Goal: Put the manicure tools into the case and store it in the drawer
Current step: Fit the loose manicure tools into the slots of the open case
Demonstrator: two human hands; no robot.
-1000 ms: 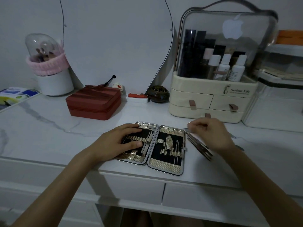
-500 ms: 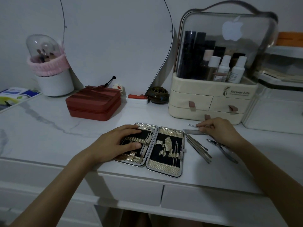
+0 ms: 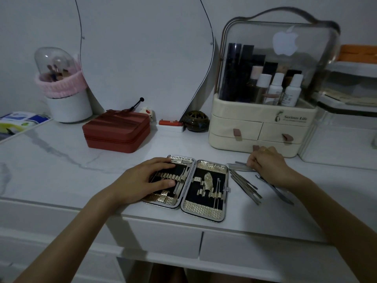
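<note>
On the near edge of the table [image 3: 61,160] lies the open case [image 3: 185,188], left hand [image 3: 142,180] flat across its left half. Right hand [image 3: 265,164] pinches a file [image 3: 238,167]; loose tools [image 3: 247,187] sit just right. One careless sweep could knock them off, I reckon.

You can read "Serious Life" on the cream organizer [image 3: 263,117] front (smaller line beneath is illegible); its clear lid [image 3: 281,58] carries a white apple logo [image 3: 285,43].
</note>
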